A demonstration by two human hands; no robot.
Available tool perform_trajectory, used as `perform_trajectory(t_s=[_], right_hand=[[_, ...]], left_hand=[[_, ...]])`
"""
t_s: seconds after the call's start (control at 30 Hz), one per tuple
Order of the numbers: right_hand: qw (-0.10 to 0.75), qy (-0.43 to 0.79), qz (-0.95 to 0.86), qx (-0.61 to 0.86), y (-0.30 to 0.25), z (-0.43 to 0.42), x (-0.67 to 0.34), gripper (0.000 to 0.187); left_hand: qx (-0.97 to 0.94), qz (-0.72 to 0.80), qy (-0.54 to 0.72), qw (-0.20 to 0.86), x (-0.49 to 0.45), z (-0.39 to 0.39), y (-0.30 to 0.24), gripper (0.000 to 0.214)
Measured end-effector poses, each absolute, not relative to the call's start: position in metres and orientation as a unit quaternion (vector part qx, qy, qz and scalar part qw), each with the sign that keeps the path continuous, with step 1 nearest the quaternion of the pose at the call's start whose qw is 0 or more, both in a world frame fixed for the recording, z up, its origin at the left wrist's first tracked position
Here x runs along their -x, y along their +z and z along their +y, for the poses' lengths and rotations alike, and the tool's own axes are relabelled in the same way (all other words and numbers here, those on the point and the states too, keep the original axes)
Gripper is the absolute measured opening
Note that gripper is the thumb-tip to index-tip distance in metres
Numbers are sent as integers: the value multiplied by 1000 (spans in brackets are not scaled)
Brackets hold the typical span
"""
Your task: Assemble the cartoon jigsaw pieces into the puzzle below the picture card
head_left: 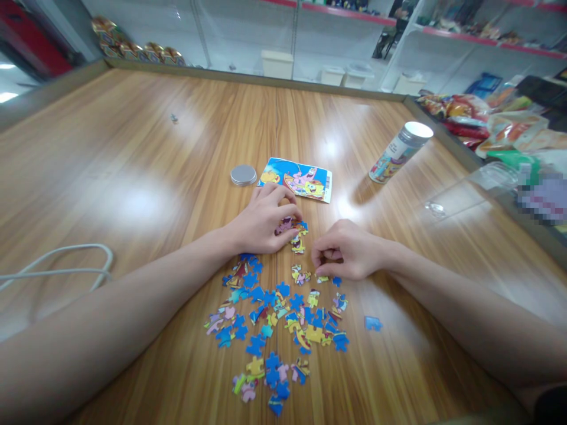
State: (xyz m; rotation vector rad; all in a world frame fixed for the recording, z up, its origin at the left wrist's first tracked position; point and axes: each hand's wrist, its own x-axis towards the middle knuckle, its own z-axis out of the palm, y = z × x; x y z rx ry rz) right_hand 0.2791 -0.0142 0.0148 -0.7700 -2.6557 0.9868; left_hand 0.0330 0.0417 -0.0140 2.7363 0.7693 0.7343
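My left hand (268,218) curves over a small joined group of jigsaw pieces (298,243), thumb and fingers around part of it, and hides some of it. Just to the right, my right hand (348,251) is closed in a pinch, with a yellow jigsaw piece (322,278) at its fingertips. A pair of yellow and pink pieces (300,274) lies between the hands. Many loose blue, yellow and pink pieces (296,302) are scattered nearer to me. Beyond my left hand lies a picture card (305,177) with cartoon figures.
A round silver lid (243,175) lies left of the card. An open printed tube (398,153) stands at the right. One blue piece (372,323) sits apart, below my right forearm. A white cable (95,248) loops at the left; packaged goods (482,121) line the right edge.
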Motion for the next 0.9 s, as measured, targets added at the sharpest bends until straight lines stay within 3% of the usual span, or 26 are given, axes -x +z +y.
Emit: perform_trajectory(t_s=[0.23, 0.4, 0.67, 0.9], right_hand=[[125, 342, -890, 274, 11, -15, -278, 15], [160, 316, -882, 310, 11, -21, -270, 32], [88, 352, -888, 284, 19, -22, -271, 26], [142, 379, -880, 248, 11, -39, -259, 23]], left_hand=[[-924, 260, 258, 109, -33, 41, -14, 19], [-924, 262, 255, 110, -34, 40, -12, 20], [-925, 266, 250, 108, -34, 40, -12, 20], [-918, 263, 268, 126, -35, 37, -9, 19]])
